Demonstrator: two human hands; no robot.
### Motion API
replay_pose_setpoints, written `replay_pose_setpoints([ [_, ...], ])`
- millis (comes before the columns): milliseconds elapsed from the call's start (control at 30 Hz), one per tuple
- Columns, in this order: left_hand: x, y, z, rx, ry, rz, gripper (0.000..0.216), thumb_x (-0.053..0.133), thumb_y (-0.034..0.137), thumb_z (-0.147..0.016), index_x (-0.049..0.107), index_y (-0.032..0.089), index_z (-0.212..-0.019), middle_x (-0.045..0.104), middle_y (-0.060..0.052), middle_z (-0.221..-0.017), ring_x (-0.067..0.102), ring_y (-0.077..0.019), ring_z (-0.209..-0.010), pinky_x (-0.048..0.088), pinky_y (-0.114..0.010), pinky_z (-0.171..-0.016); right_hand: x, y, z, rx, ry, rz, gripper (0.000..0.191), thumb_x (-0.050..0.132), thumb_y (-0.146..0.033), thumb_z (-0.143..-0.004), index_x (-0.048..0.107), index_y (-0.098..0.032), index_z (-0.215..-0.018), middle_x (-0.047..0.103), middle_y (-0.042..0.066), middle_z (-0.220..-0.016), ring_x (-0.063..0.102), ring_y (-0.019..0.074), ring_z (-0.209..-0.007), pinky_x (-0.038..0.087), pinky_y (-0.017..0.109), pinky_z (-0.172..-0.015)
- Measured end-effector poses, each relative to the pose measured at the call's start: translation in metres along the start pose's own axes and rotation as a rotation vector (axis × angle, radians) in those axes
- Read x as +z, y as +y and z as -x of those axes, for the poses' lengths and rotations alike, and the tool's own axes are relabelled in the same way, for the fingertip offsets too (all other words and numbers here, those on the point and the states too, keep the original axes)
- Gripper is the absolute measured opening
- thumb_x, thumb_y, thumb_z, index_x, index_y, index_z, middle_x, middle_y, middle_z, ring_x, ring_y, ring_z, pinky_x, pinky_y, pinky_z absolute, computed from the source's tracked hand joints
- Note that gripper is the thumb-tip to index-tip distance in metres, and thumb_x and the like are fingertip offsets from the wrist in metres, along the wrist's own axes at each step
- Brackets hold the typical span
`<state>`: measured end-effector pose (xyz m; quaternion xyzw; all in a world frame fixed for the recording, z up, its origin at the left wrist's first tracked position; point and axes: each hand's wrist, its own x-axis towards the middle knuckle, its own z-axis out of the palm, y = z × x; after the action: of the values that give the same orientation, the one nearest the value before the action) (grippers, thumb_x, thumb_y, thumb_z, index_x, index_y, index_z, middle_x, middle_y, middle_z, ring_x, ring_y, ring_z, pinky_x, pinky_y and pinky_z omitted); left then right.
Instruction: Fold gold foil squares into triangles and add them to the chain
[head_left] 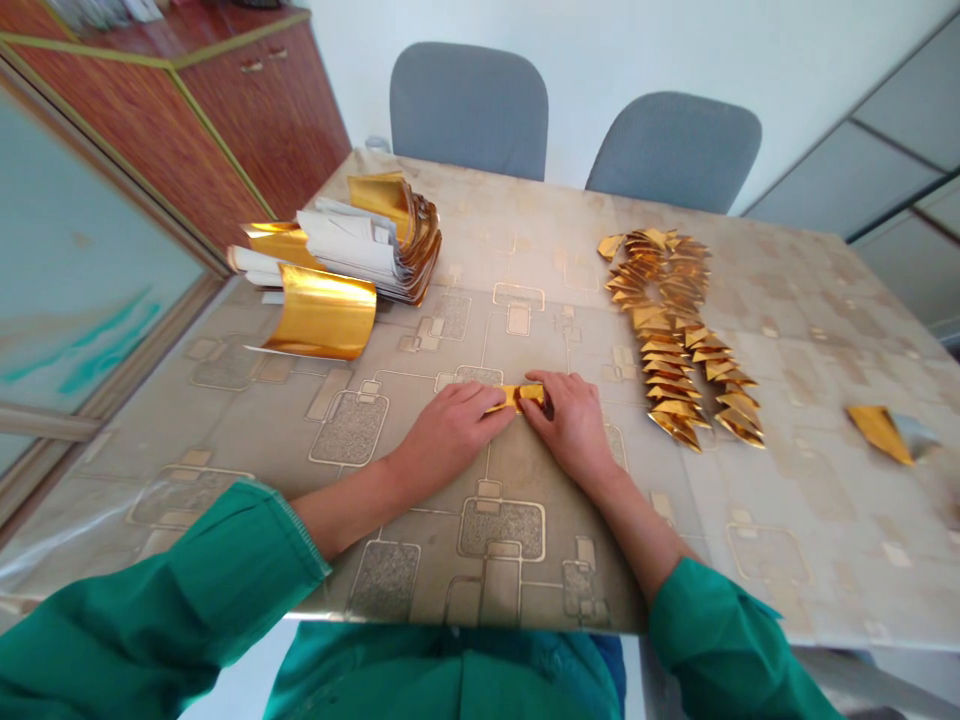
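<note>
A narrow folded strip of gold foil paper (511,394) lies between my two hands at the middle of the table. My left hand (466,418) closes on its left end, fingers together and partly covering it. At the right end, my right hand (568,418) pinches the strip between thumb and fingers. A curled gold foil sheet (326,312) rests farther left, in front of a stack of gold and white paper sheets (360,245). Over to the right stand rows of folded gold paper pieces (671,370), overlapping one another.
A patterned cloth (420,570) covers the table. One gold and silver paper piece (885,435) lies alone at the far right. Two grey chairs (469,110) stand behind the table, and a reddish wooden cabinet (262,120) is at the back left.
</note>
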<state>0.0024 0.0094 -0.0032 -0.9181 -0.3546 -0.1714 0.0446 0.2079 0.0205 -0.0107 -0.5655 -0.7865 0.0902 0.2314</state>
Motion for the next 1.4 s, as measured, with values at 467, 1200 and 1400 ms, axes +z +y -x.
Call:
replay_pose_setpoints([
  [467,-0.002,-0.003,0.002,0.017,-0.071,-0.021,0.023,0.056,0.02,-0.097,0.063,0.023,-0.118,0.064,-0.005,-0.105,0.054,-0.0207,-0.093,0.041,-0.032,-0.077,-0.003,0.002,0.004,0.157,0.02,0.071,0.042,0.065,-0.04,-0.087,0.06,-0.022,-0.124,0.062,0.008,-0.105,0.053,0.028,-0.099,0.036,0.04,-0.085],
  [1200,-0.006,-0.012,0.005,-0.118,0.175,0.263,0.02,0.058,0.021,-0.095,0.065,0.018,-0.114,0.063,-0.008,-0.115,0.058,-0.0215,-0.105,0.051,-0.037,-0.092,-0.023,0.015,0.004,0.022,0.081,-0.19,0.024,0.05,-0.023,-0.095,0.067,-0.022,-0.112,0.068,0.005,-0.097,0.058,0.0225,-0.093,0.04,0.039,-0.087],
  [1400,-0.01,-0.019,-0.007,-0.203,0.142,0.166,0.045,0.067,0.022,-0.088,0.056,0.016,-0.131,0.057,-0.013,-0.131,0.053,-0.0289,-0.119,0.046,-0.047,-0.102,-0.022,-0.002,0.005,-0.083,0.038,-0.162,0.022,0.065,-0.034,-0.09,0.067,-0.024,-0.109,0.067,0.004,-0.099,0.056,0.0234,-0.095,0.038,0.039,-0.088],
])
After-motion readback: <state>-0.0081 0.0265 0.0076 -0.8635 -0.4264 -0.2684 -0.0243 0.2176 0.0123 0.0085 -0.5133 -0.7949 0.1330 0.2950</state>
